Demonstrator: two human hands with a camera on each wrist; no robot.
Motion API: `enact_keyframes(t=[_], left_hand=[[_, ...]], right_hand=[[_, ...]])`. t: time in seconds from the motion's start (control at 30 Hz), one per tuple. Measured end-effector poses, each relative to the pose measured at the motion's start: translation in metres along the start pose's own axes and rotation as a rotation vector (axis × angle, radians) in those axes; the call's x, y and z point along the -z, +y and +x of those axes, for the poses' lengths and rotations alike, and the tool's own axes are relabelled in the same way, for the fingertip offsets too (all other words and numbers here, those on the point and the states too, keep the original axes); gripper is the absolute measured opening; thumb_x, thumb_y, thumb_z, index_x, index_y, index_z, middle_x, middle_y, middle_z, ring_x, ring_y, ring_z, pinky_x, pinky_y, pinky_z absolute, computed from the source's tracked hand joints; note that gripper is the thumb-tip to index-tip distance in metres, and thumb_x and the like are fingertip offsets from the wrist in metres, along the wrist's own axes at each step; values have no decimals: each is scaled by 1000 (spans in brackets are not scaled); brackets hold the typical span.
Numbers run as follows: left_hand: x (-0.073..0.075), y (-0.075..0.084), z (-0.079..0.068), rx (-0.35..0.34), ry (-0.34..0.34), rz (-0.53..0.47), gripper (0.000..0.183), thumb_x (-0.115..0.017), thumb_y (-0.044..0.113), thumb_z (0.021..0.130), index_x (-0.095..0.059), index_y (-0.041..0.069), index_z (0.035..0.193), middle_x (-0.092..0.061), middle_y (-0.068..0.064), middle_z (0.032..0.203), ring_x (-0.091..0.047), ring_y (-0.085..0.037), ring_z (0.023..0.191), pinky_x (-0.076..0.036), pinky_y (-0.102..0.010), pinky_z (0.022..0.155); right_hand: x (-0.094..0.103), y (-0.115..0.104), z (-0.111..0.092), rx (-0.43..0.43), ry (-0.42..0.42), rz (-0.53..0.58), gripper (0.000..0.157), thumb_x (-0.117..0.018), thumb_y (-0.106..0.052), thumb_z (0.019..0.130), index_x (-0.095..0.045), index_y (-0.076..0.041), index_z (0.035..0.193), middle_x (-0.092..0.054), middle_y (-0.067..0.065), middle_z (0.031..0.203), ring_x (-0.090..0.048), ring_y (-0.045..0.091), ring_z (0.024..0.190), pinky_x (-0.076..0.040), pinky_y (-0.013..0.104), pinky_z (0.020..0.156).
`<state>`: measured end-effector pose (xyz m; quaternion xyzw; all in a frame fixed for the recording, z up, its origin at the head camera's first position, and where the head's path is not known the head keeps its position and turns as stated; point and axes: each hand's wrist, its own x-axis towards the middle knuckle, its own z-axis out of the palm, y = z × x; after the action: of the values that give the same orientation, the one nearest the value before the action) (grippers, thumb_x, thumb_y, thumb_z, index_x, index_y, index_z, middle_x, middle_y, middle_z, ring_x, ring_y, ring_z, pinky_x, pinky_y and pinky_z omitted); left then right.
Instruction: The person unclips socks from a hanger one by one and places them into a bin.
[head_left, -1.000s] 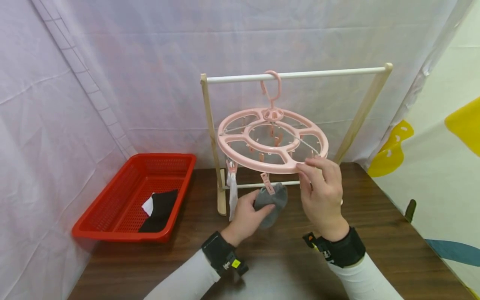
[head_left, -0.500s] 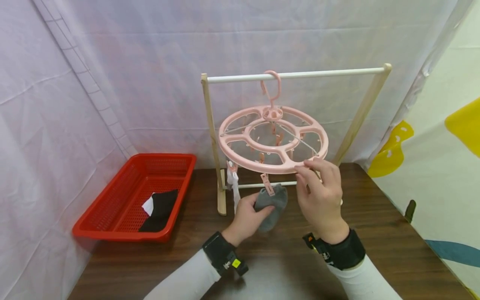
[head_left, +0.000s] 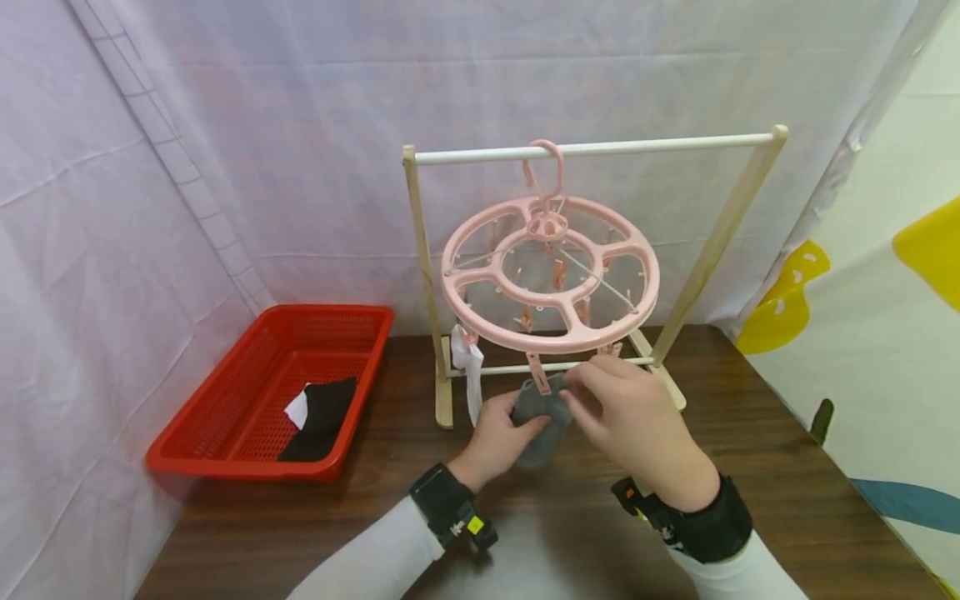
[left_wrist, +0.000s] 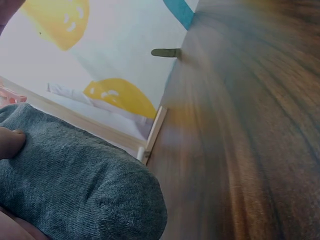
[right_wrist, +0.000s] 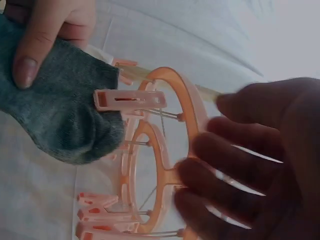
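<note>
My left hand (head_left: pixel 495 437) pinches a grey sock (head_left: pixel 540 433), with the thumb across its front. A pink clothespin (right_wrist: pixel 129 99) on the pink round drying hanger (head_left: pixel 551 342) clips the sock's cuff. In the left wrist view, the grey sock (left_wrist: pixel 85 175) stretches out beyond the fingers. My right hand (head_left: pixel 637 417) is beside the cuff in the head view, its fingertips close to the cloth; contact is unclear there. In the right wrist view, the right hand (right_wrist: pixel 255 155) has loosely bent fingers, apart from the sock and holding nothing. A white sock (head_left: pixel 472 375) hangs from the hanger's left side.
A wooden stand with a white top rod (head_left: pixel 645 147) bears the hanger. At left on the brown table (head_left: pixel 570 533) stands a red basket (head_left: pixel 240 475) with a black cloth (head_left: pixel 326 421) and a white cloth (head_left: pixel 297 408). Other pink clothespins hang under the hanger.
My right hand has let go of the hanger's rim and moved down and left towards the sock's cuff. The hanger has tilted and turned slightly. The left hand keeps holding the sock.
</note>
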<state>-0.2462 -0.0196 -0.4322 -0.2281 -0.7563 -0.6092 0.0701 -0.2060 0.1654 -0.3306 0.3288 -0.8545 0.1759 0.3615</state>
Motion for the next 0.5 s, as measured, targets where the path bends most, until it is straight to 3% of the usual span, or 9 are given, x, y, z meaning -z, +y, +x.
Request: enact_keyframes(t=[0.2, 0.5], left_hand=[[-1, 3, -2, 27, -13, -27, 17, -74, 7, 82, -71, 3, 99, -75, -11, 93, -67, -11, 82, -56, -31, 75], [-3, 1, -2, 23, -17, -12, 18, -74, 7, 82, -71, 1, 99, -75, -12, 91, -67, -7, 80, -56, -29, 73]], right_hand=[[-2, -3, -1, -106, -186, -70, 24, -75, -28, 81, -69, -13, 98, -60, -3, 81, -57, 15, 71, -48, 35, 61], [-18, 11, 0, -189, -214, -24, 40, -79, -30, 78, -66, -7, 108, -66, 9, 103, -62, 29, 96, -52, 47, 80]])
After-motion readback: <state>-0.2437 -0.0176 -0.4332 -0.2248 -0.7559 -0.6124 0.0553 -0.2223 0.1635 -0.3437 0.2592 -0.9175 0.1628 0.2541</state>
